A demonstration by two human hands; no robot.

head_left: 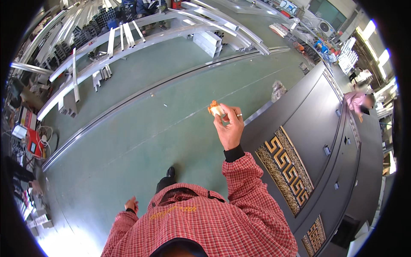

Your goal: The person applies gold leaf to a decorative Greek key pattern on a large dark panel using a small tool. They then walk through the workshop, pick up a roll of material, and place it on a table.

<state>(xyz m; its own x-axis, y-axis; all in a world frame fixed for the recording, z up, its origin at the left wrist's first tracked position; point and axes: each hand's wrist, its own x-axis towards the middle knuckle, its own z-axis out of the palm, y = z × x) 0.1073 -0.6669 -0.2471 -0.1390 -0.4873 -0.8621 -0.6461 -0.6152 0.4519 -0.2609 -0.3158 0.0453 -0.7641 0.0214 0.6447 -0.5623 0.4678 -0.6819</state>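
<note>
Raised ahead of my body, my right hand (230,128) pinches a piece of filled bread (216,109) between thumb and fingers. The bread is pale, with an orange-red filling showing at its top end. A ring sits on one finger of this hand. Low at my left side hangs my left hand (132,204), beside my red checked smock (184,218). Its fingers look loosely apart, and I see nothing in them.
To my right lie large dark panels (306,124) with gold key-pattern trim. A floor rail (141,92) crosses ahead of me. Beyond it, metal profiles (124,36) rest on racks. A red machine (35,143) stands at left. Another person (357,102) in pink is beyond the panels.
</note>
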